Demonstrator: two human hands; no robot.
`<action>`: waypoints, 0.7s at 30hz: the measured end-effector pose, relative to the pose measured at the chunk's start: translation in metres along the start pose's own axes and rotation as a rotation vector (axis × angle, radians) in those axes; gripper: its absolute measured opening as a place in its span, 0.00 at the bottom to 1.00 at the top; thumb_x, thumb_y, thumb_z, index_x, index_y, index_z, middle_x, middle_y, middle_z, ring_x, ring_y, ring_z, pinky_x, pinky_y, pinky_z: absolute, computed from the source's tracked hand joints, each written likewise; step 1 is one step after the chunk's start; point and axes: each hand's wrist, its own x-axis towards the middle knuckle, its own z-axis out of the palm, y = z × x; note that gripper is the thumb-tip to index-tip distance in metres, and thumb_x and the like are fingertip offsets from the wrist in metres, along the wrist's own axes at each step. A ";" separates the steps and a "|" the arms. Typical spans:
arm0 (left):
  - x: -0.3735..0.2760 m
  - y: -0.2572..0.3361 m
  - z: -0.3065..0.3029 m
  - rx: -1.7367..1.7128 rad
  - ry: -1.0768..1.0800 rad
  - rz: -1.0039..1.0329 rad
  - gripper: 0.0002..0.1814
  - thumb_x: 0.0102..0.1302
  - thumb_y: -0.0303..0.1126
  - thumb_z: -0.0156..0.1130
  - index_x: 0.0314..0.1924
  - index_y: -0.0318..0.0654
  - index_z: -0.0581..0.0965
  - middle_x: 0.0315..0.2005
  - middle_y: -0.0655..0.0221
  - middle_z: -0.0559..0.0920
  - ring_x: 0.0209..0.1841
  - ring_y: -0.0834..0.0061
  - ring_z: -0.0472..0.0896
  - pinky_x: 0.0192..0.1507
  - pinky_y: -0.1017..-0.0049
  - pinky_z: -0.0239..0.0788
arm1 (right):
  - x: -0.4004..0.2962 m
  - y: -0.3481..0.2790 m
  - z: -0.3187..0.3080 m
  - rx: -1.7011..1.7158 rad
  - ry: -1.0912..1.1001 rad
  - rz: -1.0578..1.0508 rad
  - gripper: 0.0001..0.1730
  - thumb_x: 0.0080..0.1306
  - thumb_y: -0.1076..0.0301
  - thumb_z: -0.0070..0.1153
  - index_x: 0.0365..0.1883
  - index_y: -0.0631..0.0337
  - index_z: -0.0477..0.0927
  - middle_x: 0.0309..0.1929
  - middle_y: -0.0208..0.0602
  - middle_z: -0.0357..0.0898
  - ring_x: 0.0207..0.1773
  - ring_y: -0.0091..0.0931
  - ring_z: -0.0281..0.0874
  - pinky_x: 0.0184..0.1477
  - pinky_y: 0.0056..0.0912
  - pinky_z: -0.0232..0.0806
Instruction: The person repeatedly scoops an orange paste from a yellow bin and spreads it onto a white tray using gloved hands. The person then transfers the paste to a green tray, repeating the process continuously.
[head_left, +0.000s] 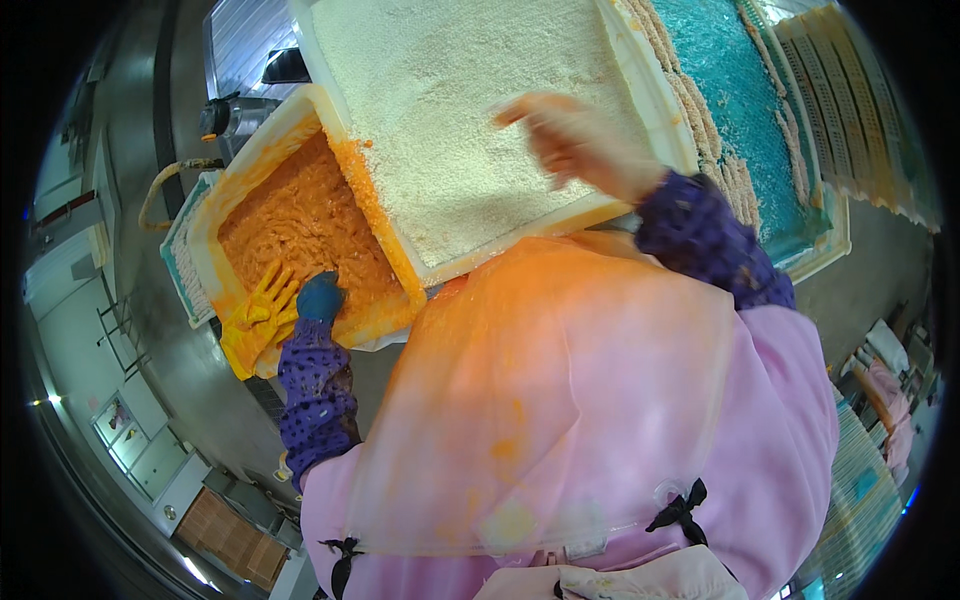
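My left hand (321, 297), in a blue glove, presses into orange marinated pieces (300, 210) at the near edge of a white plastic tub (206, 240). Whatever it may hold is hidden. A yellow rubber glove (262, 319) lies over the tub's near left corner, beside that hand. Blurred by motion, my bare right hand (566, 142) hangs over pale breadcrumbs (465, 90) in a large white tray (517, 232); its fingers look apart, with nothing visible in them.
Crumb-coated strips (697, 112) line a tray with a teal sheet (750, 112) at right, beside stacked perforated trays (840, 105). A lidded clear container (244, 116) stands behind the tub. A smaller teal-rimmed tray (184, 255) sits to its left. Another person (892, 412) is at far right.
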 end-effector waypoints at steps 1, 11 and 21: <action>-0.009 -0.002 0.003 -0.024 0.036 0.021 0.22 0.59 0.42 0.71 0.51 0.41 0.85 0.54 0.51 0.84 0.58 0.50 0.82 0.60 0.55 0.73 | -0.018 -0.009 -0.018 0.000 0.109 -0.125 0.23 0.78 0.45 0.52 0.55 0.55 0.82 0.21 0.17 0.57 0.21 0.13 0.57 0.20 0.19 0.59; -0.004 0.019 -0.041 -0.191 0.179 0.139 0.20 0.64 0.39 0.72 0.51 0.33 0.84 0.49 0.49 0.84 0.54 0.48 0.81 0.56 0.57 0.73 | -0.092 0.068 -0.294 -0.571 0.958 -0.160 0.41 0.79 0.34 0.39 0.73 0.62 0.70 0.65 0.43 0.73 0.65 0.28 0.70 0.69 0.35 0.61; 0.008 0.003 0.013 -1.045 0.264 0.031 0.17 0.73 0.26 0.62 0.57 0.25 0.78 0.51 0.53 0.83 0.50 0.63 0.83 0.55 0.67 0.75 | -0.064 0.082 -0.318 -0.651 0.793 -0.114 0.44 0.81 0.34 0.28 0.79 0.61 0.62 0.81 0.43 0.59 0.84 0.32 0.52 0.83 0.40 0.42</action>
